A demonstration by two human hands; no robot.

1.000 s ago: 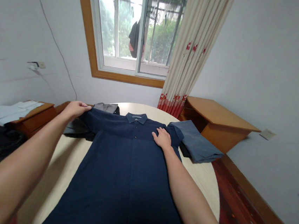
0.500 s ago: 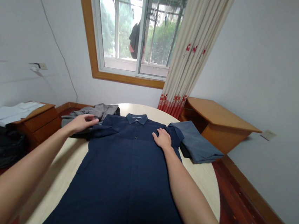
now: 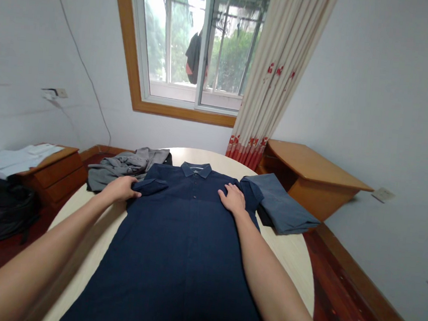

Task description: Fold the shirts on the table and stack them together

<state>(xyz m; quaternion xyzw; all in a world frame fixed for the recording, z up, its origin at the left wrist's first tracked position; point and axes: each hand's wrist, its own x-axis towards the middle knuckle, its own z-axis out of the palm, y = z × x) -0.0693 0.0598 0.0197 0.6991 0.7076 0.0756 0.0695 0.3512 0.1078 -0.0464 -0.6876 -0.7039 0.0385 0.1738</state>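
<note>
A dark navy short-sleeved shirt (image 3: pixel 179 248) with a collar and buttons lies spread front up, its collar toward the window. My left hand (image 3: pixel 122 188) is at the sleeve on the left, fingers and thumb closed on its edge, and the sleeve is partly folded over. On the upper chest, to the right of the buttons, my right hand (image 3: pixel 233 198) rests flat with fingers stretched out. The shirt's lower end runs out of view at the bottom.
Under the shirt is a round pale table (image 3: pixel 295 259). Crumpled grey clothes (image 3: pixel 130 162) lie at its back left, a folded blue-grey garment (image 3: pixel 281 205) at its right. A wooden desk (image 3: pixel 315 165), a drawer cabinet (image 3: pixel 61 171) and a black bag (image 3: pixel 0 210) stand around it.
My left hand has come down and slightly right, from above the left sleeve to its edge, and has closed on it. My right hand stays in place.
</note>
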